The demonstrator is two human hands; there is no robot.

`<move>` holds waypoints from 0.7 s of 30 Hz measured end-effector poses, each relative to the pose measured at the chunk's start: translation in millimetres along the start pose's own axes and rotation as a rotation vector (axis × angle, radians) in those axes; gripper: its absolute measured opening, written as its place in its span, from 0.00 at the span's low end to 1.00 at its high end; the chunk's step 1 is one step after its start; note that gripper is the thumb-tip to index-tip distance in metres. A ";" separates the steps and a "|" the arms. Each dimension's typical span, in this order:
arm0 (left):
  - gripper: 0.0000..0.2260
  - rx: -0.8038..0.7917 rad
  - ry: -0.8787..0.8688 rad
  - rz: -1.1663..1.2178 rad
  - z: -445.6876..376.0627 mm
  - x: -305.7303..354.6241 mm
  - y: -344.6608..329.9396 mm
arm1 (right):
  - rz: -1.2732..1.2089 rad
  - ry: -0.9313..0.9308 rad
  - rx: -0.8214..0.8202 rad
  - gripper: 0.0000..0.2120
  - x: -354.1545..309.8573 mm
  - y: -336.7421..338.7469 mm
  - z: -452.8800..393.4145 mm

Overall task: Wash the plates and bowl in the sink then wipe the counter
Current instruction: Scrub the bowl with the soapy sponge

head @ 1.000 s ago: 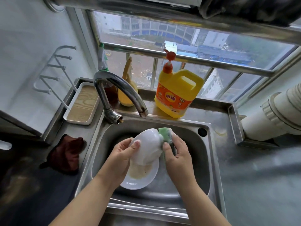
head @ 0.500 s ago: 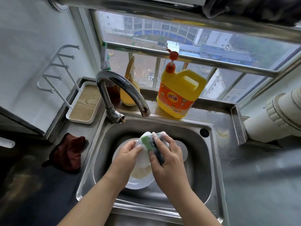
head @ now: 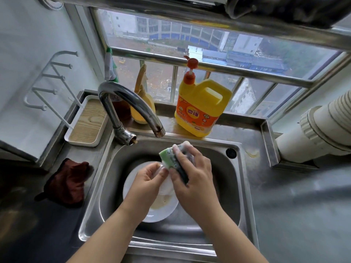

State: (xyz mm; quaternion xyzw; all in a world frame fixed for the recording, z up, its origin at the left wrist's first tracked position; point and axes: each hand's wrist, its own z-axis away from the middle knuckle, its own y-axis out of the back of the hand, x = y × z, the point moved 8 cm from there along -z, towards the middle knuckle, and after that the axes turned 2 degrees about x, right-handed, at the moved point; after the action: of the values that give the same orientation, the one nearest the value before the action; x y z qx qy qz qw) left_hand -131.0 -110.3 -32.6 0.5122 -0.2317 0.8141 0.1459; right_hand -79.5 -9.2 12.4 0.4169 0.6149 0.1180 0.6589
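Two hands: at work over the stainless steel sink (head: pixel 245 186), head view.
Left hand (head: pixel 146 179): fingers curled on the small white bowl (head: pixel 168 186), steadying it above the soiled white plate (head: pixel 163 209), seemingly for scrubbing.
Right hand (head: pixel 193 173): fingers wrapped round the soapy green sponge (head: pixel 169 157), pressed against the bowl.
Sponge axis: runs from upper left to lower right.
Bowl's facing: cannot tell.

Left hand (head: pixel 150 178) grip curled, pinching; right hand (head: pixel 191 172) grip clamped; forearms converging.
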 end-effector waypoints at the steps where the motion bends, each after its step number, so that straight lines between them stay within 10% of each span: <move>1: 0.07 0.013 0.000 0.022 0.4 1.2 1.5 | -0.006 -0.016 0.010 0.26 4.1 -0.4 -4.7; 6: 0.09 0.085 -0.010 0.077 3.0 5.0 15.9 | -0.233 -0.354 0.015 0.22 60.0 -8.0 -21.1; 14: 0.10 0.094 0.001 0.161 -1.4 4.3 25.8 | -0.136 -0.040 0.037 0.25 -8.3 -22.0 4.0; 21: 0.12 0.096 0.005 0.233 -0.6 7.6 37.4 | -0.272 -0.341 0.091 0.21 41.8 -19.7 -8.0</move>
State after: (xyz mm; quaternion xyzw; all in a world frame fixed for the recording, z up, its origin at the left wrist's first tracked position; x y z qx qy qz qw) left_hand -152.5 -141.8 -34.4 0.4863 -0.2500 0.8368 0.0262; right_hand -84.8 9.7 -30.2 0.3734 0.5497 -0.0721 0.7438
